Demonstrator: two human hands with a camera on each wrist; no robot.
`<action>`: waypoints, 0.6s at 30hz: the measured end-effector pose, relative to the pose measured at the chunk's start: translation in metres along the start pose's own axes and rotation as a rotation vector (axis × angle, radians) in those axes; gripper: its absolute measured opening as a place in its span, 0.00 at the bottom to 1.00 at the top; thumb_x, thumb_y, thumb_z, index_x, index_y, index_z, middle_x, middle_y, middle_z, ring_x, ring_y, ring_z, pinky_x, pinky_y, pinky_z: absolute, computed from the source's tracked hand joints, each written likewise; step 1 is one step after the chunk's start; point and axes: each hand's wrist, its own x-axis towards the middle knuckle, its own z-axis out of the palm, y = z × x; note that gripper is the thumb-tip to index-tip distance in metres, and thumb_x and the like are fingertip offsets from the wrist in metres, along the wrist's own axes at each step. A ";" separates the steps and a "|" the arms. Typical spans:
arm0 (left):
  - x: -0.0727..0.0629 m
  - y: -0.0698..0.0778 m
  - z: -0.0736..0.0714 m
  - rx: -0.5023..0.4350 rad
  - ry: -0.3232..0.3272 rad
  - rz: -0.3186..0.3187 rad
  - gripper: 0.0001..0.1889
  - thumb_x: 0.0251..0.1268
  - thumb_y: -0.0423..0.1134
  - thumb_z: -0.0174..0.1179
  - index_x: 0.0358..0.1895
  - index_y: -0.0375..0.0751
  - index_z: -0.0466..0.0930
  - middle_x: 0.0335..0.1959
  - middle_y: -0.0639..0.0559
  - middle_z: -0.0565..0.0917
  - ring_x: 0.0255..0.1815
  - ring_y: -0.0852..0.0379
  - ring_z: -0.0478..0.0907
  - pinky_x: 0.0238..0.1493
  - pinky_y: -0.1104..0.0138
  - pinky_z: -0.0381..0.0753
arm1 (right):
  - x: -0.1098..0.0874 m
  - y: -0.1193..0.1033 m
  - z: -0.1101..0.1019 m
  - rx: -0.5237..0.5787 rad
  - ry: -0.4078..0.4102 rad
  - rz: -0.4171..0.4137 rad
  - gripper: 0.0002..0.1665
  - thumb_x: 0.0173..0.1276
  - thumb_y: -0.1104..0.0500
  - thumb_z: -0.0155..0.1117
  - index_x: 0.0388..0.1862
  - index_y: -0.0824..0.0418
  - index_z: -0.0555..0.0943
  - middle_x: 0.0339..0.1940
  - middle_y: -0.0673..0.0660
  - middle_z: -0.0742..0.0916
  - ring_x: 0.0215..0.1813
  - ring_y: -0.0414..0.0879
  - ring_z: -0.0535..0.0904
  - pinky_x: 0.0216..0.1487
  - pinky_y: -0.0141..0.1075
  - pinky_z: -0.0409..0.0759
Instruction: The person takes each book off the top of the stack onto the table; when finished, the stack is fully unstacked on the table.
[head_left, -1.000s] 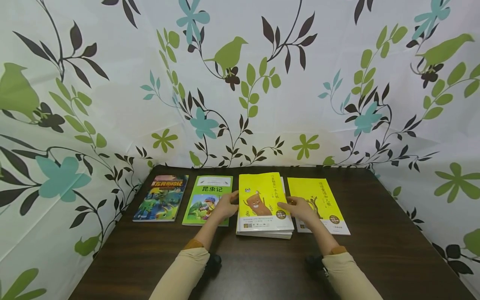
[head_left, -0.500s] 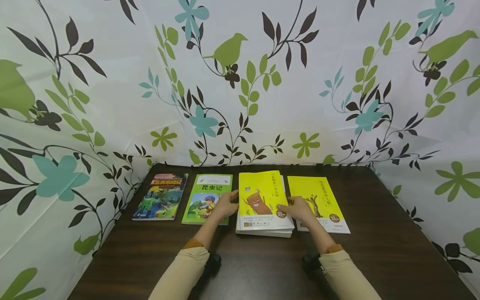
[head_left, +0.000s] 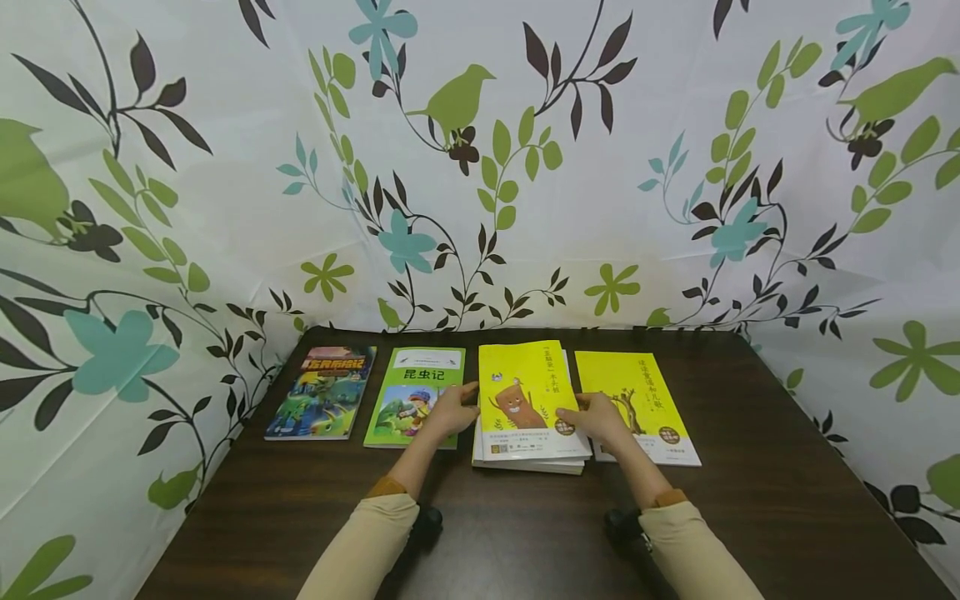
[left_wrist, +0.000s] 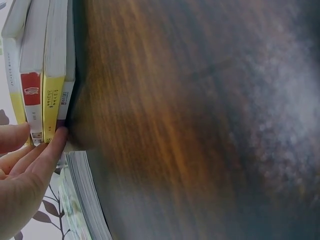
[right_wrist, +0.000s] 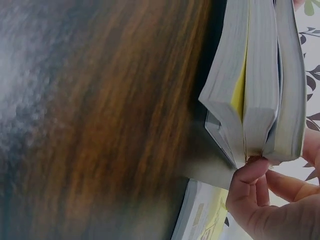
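Note:
In the head view, a yellow-and-white picture book [head_left: 517, 392] lies on top of a stack of several books, slightly askew over those below. My left hand [head_left: 452, 410] is at the stack's left side; in the left wrist view its fingers [left_wrist: 52, 150] lie fairly straight against the spines [left_wrist: 52, 107], thumb near the top book. My right hand [head_left: 600, 414] pinches the top book's right edge, thumb on its cover. In the right wrist view, bent fingers [right_wrist: 250, 175] touch the page edges of the books [right_wrist: 262, 100] beneath, which have gaps between them.
Left of the stack lie a green book [head_left: 412, 379] and a dark colourful book [head_left: 322, 396]. Another yellow book [head_left: 637, 400] lies to the right, partly under my right hand. All rest on a dark wooden table [head_left: 510, 533] before a patterned cloth backdrop [head_left: 247, 208].
The top yellow book has shifted slightly to the right over the stack, uncovering a little more of the book below at the lower left. Both hands stay nearly in place.

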 end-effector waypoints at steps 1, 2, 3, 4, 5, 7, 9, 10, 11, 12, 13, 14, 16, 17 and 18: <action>0.000 0.000 0.000 0.001 0.001 0.001 0.30 0.64 0.32 0.58 0.71 0.35 0.66 0.69 0.37 0.71 0.70 0.39 0.68 0.65 0.48 0.71 | 0.000 0.000 0.000 0.007 0.002 0.001 0.42 0.65 0.48 0.68 0.68 0.74 0.69 0.66 0.74 0.74 0.66 0.66 0.71 0.63 0.59 0.72; 0.000 0.000 0.000 0.001 0.000 0.002 0.30 0.65 0.32 0.58 0.71 0.35 0.66 0.69 0.37 0.71 0.70 0.40 0.68 0.65 0.48 0.71 | -0.001 -0.001 -0.001 0.012 0.003 0.002 0.41 0.65 0.49 0.68 0.68 0.74 0.69 0.66 0.74 0.75 0.66 0.66 0.71 0.64 0.59 0.71; 0.000 0.000 0.000 0.004 0.001 0.002 0.30 0.65 0.32 0.58 0.71 0.35 0.66 0.69 0.37 0.71 0.69 0.40 0.68 0.65 0.48 0.72 | -0.001 -0.001 -0.001 0.020 0.003 0.005 0.40 0.65 0.50 0.68 0.67 0.74 0.69 0.65 0.73 0.75 0.65 0.65 0.72 0.63 0.58 0.72; -0.001 0.000 0.000 0.007 0.002 0.005 0.30 0.64 0.32 0.58 0.71 0.35 0.66 0.69 0.37 0.72 0.69 0.40 0.69 0.64 0.48 0.73 | -0.001 -0.001 -0.001 0.027 0.003 0.005 0.39 0.65 0.50 0.68 0.67 0.74 0.70 0.64 0.73 0.76 0.63 0.64 0.73 0.63 0.58 0.72; -0.001 0.000 0.000 0.008 0.000 0.007 0.30 0.64 0.31 0.58 0.71 0.35 0.67 0.69 0.37 0.72 0.68 0.40 0.70 0.64 0.49 0.73 | -0.002 -0.001 -0.001 0.033 0.003 0.007 0.39 0.65 0.51 0.68 0.66 0.74 0.70 0.63 0.73 0.77 0.61 0.63 0.74 0.62 0.57 0.73; -0.002 0.000 -0.001 0.008 -0.002 0.010 0.30 0.64 0.31 0.57 0.71 0.35 0.67 0.68 0.37 0.72 0.67 0.40 0.71 0.63 0.49 0.74 | -0.003 -0.001 -0.002 0.037 0.002 0.001 0.37 0.66 0.52 0.68 0.65 0.75 0.71 0.61 0.73 0.78 0.58 0.61 0.75 0.60 0.56 0.74; -0.003 0.000 -0.001 0.011 -0.004 0.015 0.30 0.64 0.31 0.57 0.70 0.35 0.67 0.68 0.37 0.72 0.66 0.40 0.72 0.61 0.50 0.75 | -0.003 -0.001 -0.001 0.048 -0.003 -0.004 0.36 0.66 0.53 0.68 0.65 0.75 0.72 0.60 0.73 0.79 0.57 0.60 0.75 0.60 0.55 0.74; -0.003 -0.001 -0.001 0.012 -0.004 0.019 0.29 0.64 0.30 0.57 0.70 0.35 0.67 0.68 0.36 0.72 0.66 0.40 0.72 0.61 0.50 0.75 | -0.003 -0.001 -0.001 0.053 -0.005 -0.003 0.36 0.66 0.53 0.67 0.65 0.76 0.71 0.61 0.73 0.78 0.58 0.61 0.75 0.61 0.56 0.74; -0.003 -0.001 -0.001 0.012 -0.005 0.019 0.29 0.64 0.31 0.57 0.70 0.35 0.67 0.68 0.37 0.72 0.67 0.40 0.71 0.62 0.50 0.75 | -0.002 0.000 -0.001 0.060 -0.007 -0.002 0.37 0.66 0.54 0.67 0.65 0.76 0.70 0.62 0.74 0.77 0.60 0.62 0.74 0.62 0.57 0.73; -0.003 -0.001 -0.001 0.020 -0.004 0.023 0.29 0.64 0.31 0.57 0.70 0.35 0.67 0.68 0.37 0.73 0.68 0.40 0.70 0.62 0.49 0.75 | -0.002 -0.001 -0.001 0.067 -0.009 0.002 0.37 0.67 0.54 0.67 0.65 0.77 0.70 0.63 0.74 0.76 0.62 0.63 0.73 0.63 0.57 0.71; -0.003 -0.001 -0.001 0.023 -0.004 0.026 0.29 0.64 0.31 0.56 0.70 0.35 0.67 0.68 0.37 0.73 0.68 0.40 0.69 0.62 0.49 0.74 | -0.002 0.000 -0.001 0.072 -0.010 0.008 0.37 0.67 0.54 0.66 0.66 0.78 0.69 0.64 0.75 0.75 0.63 0.64 0.72 0.65 0.58 0.70; -0.003 -0.001 -0.001 0.028 -0.004 0.033 0.29 0.64 0.31 0.56 0.70 0.35 0.67 0.67 0.37 0.73 0.69 0.39 0.69 0.63 0.49 0.74 | -0.002 0.000 -0.002 0.076 -0.009 0.015 0.38 0.67 0.55 0.66 0.66 0.78 0.68 0.64 0.75 0.74 0.64 0.65 0.70 0.66 0.58 0.69; -0.003 -0.001 -0.001 0.030 -0.003 0.041 0.29 0.64 0.31 0.56 0.70 0.35 0.68 0.67 0.37 0.74 0.69 0.39 0.69 0.63 0.48 0.74 | -0.001 -0.001 -0.003 0.078 -0.009 0.042 0.38 0.68 0.55 0.66 0.67 0.79 0.66 0.65 0.76 0.73 0.65 0.66 0.69 0.66 0.58 0.68; -0.003 -0.001 -0.001 0.029 -0.005 0.045 0.29 0.64 0.30 0.56 0.70 0.35 0.68 0.67 0.36 0.74 0.69 0.39 0.69 0.62 0.49 0.74 | -0.001 -0.001 -0.004 0.080 -0.009 0.056 0.38 0.68 0.55 0.66 0.67 0.79 0.66 0.65 0.76 0.73 0.65 0.66 0.69 0.66 0.58 0.68; -0.003 -0.001 -0.001 0.024 -0.005 0.047 0.29 0.64 0.30 0.56 0.70 0.36 0.68 0.66 0.36 0.74 0.69 0.39 0.69 0.62 0.49 0.74 | -0.001 -0.002 -0.006 0.082 -0.010 0.075 0.38 0.68 0.54 0.66 0.66 0.78 0.66 0.64 0.76 0.73 0.63 0.66 0.70 0.65 0.58 0.69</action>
